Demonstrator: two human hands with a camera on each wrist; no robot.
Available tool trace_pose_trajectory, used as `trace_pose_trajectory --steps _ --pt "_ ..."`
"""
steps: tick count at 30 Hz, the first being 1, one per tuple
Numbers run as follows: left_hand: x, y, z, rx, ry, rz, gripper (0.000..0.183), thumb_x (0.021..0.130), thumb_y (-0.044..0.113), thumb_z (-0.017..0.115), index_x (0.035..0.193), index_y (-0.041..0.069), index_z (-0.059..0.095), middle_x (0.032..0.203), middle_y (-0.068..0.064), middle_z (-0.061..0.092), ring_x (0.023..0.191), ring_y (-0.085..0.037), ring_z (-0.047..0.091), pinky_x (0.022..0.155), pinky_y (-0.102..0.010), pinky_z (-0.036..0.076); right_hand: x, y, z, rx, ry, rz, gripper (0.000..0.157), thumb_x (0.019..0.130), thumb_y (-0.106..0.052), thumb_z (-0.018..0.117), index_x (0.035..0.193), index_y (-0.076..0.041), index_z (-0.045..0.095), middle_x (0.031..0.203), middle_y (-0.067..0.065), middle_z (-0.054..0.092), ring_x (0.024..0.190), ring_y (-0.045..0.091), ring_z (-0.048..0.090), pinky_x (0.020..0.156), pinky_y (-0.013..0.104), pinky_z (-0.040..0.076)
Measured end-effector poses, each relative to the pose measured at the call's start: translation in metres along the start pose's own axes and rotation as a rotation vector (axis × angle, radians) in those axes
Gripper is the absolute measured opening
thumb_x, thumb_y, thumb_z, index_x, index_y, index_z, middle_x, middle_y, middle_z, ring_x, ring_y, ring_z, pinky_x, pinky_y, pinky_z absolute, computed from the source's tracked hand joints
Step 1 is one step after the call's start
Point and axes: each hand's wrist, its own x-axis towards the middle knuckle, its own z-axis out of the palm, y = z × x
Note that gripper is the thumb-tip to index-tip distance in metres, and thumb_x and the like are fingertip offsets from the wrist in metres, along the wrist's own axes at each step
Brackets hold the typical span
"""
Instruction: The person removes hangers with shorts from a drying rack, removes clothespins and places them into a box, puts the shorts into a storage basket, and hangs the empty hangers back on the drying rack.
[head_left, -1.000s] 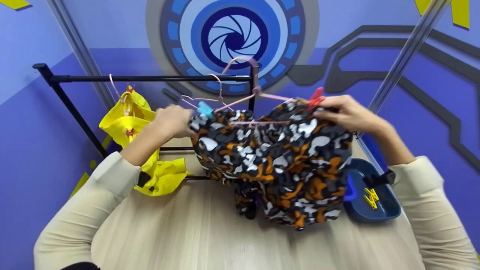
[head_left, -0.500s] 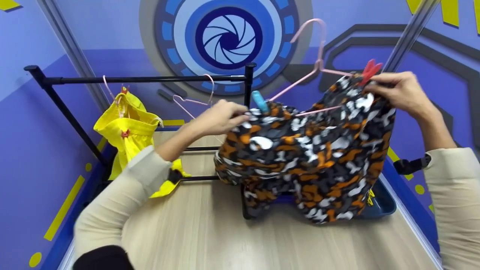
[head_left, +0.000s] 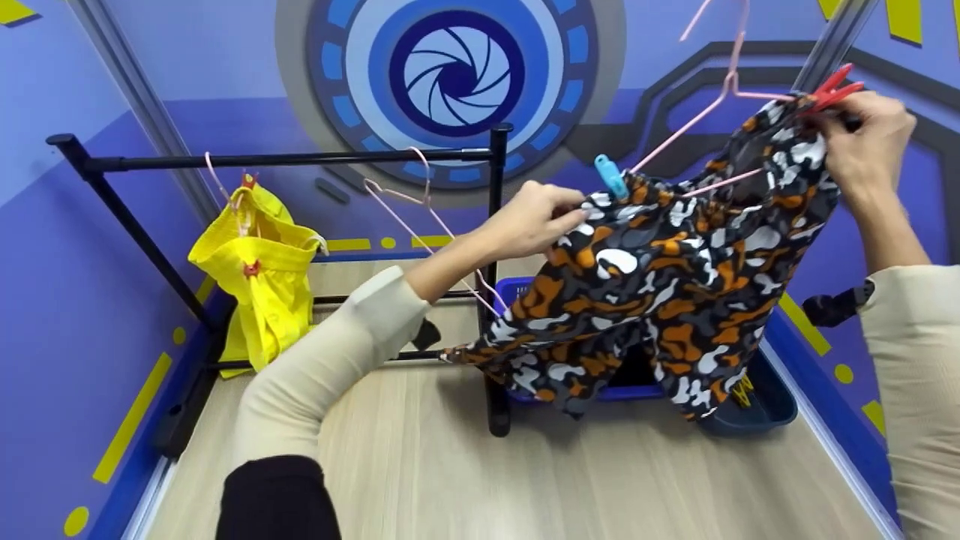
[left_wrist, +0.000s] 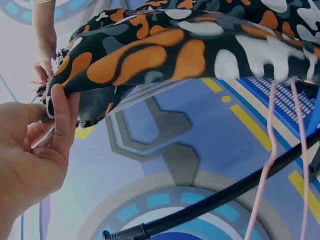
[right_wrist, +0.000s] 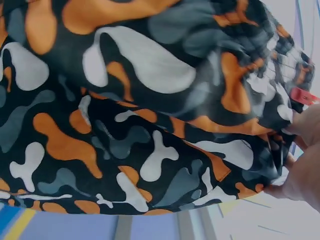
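Observation:
A pair of camouflage shorts in black, orange, grey and white is held up between both hands, right of the rack. My left hand pinches its waistband at the left end, beside a blue clothespin. At the other end of the waistband, my right hand grips the cloth close to a red clothespin. A pink hanger rises out of the waistband, its hook near the top of the head view. The left wrist view shows the thumb and fingers closed on the fabric edge.
A black rack carries yellow clothing with red clips and a bare pink hanger. Behind the shorts stands a blue-purple basket. A dark blue tray with yellow clothespins sits at the right.
Both hands have carried the shorts and their hanger rightward, away from the rack, with the right end raised higher. The bare hanger and yellow clothing on the rack have come into fuller view.

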Motion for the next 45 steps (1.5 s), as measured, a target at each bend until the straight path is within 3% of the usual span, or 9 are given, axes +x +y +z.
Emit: trace_pose_trajectory --steps 3,8,12,16,25,32,37,40,45 --pt "0.01 -0.002 -0.001 0.025 0.063 -0.031 0.021 0.106 0.014 0.054 0.107 0.002 0.071 0.099 -0.013 0.075 0.067 -0.02 0.075 0.06 -0.022 0.059 0.005 -0.003 0.001 -0.091 0.074 0.001 0.014 0.093 -0.011 0.071 0.1 -0.014 0.082 0.084 -0.04 0.06 0.079 -0.024 0.042 0.093 0.014 0.04" --pt "0.024 -0.018 -0.015 0.222 0.252 -0.073 0.022 0.106 0.014 0.055 0.114 0.006 0.073 0.113 -0.01 0.076 0.086 -0.017 0.071 0.077 -0.024 0.057 0.008 -0.014 0.011 -0.15 0.141 0.021 0.019 0.094 -0.014 0.067 0.102 -0.004 0.08 0.088 -0.03 0.061 0.085 -0.018 0.031 0.104 0.024 0.036" --pt "0.023 -0.04 -0.028 0.304 0.367 -0.092 0.022 0.105 0.017 0.056 0.112 0.006 0.074 0.107 -0.01 0.075 0.091 -0.019 0.067 0.083 -0.029 0.055 0.001 -0.025 0.026 -0.15 0.118 0.001 0.021 0.094 -0.012 0.064 0.103 0.001 0.078 0.093 -0.011 0.068 0.088 -0.015 0.028 0.105 0.028 0.035" --pt "0.014 -0.062 -0.036 0.31 0.406 -0.119 0.024 0.106 0.019 0.055 0.11 0.005 0.074 0.103 -0.012 0.073 0.084 -0.019 0.062 0.075 -0.029 0.052 -0.007 -0.034 0.04 -0.154 0.051 -0.002 0.022 0.095 -0.016 0.065 0.106 -0.001 0.078 0.103 0.005 0.073 0.089 -0.013 0.027 0.103 0.032 0.036" --pt "0.003 -0.087 -0.031 0.31 0.349 -0.148 0.025 0.106 0.017 0.055 0.114 0.004 0.074 0.104 -0.015 0.073 0.085 -0.022 0.061 0.073 -0.031 0.05 -0.012 -0.033 0.06 -0.104 0.011 0.017 0.019 0.091 -0.014 0.072 0.104 -0.002 0.079 0.105 0.012 0.073 0.09 -0.014 0.03 0.103 0.029 0.037" --pt "0.004 -0.095 -0.006 0.218 0.236 -0.129 0.024 0.103 0.007 0.058 0.121 0.001 0.073 0.117 -0.017 0.074 0.101 -0.027 0.07 0.085 -0.029 0.058 -0.01 -0.017 0.057 -0.024 0.074 -0.02 0.018 0.088 -0.009 0.072 0.098 0.004 0.078 0.084 -0.031 0.05 0.093 -0.014 0.034 0.104 0.025 0.037" --pt "0.008 -0.1 0.018 0.199 0.118 -0.097 0.024 0.103 0.009 0.059 0.121 0.0 0.072 0.115 -0.019 0.074 0.1 -0.028 0.07 0.087 -0.031 0.059 -0.01 -0.001 0.05 -0.021 0.089 -0.039 0.017 0.088 -0.008 0.072 0.099 0.005 0.078 0.083 -0.036 0.042 0.095 -0.014 0.034 0.103 0.024 0.037" --pt "0.009 -0.103 0.027 0.248 0.089 -0.084 0.023 0.104 0.009 0.057 0.119 0.0 0.072 0.114 -0.018 0.074 0.1 -0.028 0.07 0.087 -0.033 0.058 -0.014 0.007 0.048 -0.033 0.068 -0.039 0.016 0.088 -0.007 0.072 0.099 0.004 0.078 0.085 -0.029 0.052 0.095 -0.013 0.034 0.103 0.024 0.036" --pt "0.002 -0.107 0.023 0.35 0.091 -0.155 0.019 0.102 0.003 0.053 0.108 0.003 0.071 0.109 -0.016 0.074 0.094 -0.026 0.067 0.08 -0.035 0.056 -0.025 0.015 0.05 -0.087 -0.074 -0.089 0.014 0.088 -0.004 0.074 0.098 0.006 0.077 0.095 0.016 0.071 0.092 0.005 0.043 0.099 0.039 0.036"
